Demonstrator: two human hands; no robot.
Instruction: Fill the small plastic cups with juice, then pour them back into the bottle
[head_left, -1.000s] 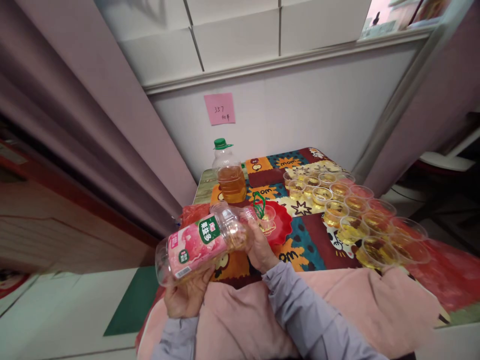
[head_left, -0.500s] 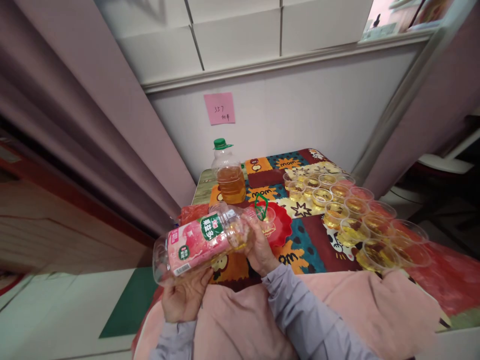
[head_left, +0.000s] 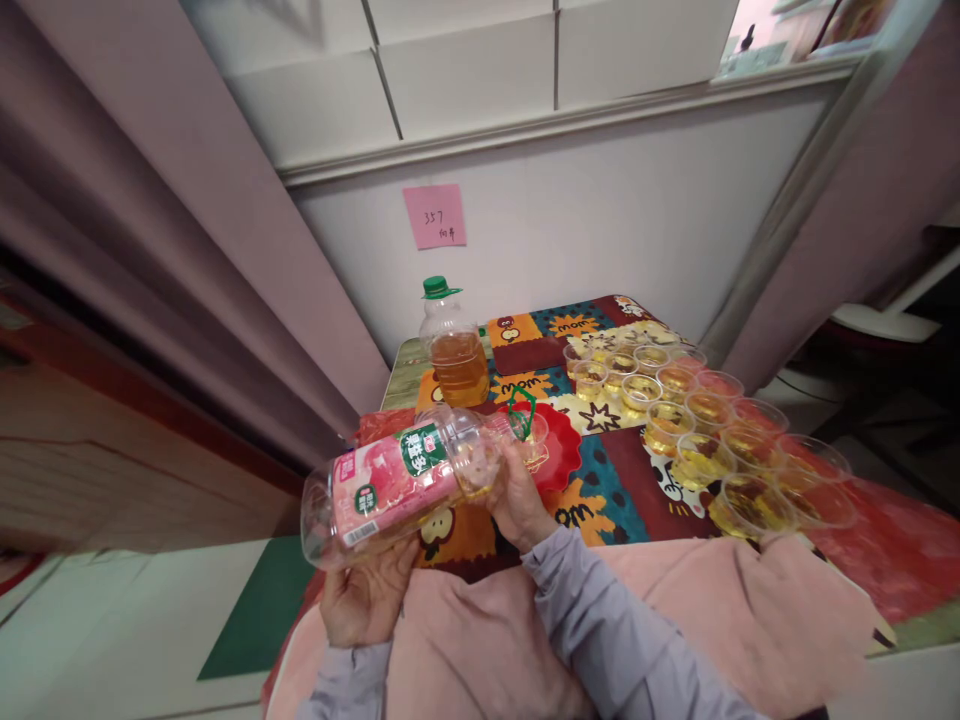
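Observation:
A large clear plastic juice bottle [head_left: 394, 478] with a pink label is tilted nearly level, its neck pointing right. My left hand [head_left: 366, 597] holds it from below near the base. Around the neck end my right hand [head_left: 519, 505] is closed; its fingers are partly hidden. A green loop handle [head_left: 523, 408] sticks up by the bottle's mouth. The mouth lies over a clear plastic cup [head_left: 537, 430] with some pale liquid, on a red scalloped plate [head_left: 566, 465]. Only a little yellowish liquid shows inside the bottle, near its neck.
Behind the bottle stands a jug [head_left: 459, 368] of amber liquid with a green cap. Rows of clear cups [head_left: 679, 425] holding yellow liquid cover the right side of the patterned table [head_left: 626, 475]. A pink cloth [head_left: 720, 600] lies along the front edge.
The view has shifted slightly. Both hands keep the bottle tilted over the cup, and the liquid near its neck looks a little less.

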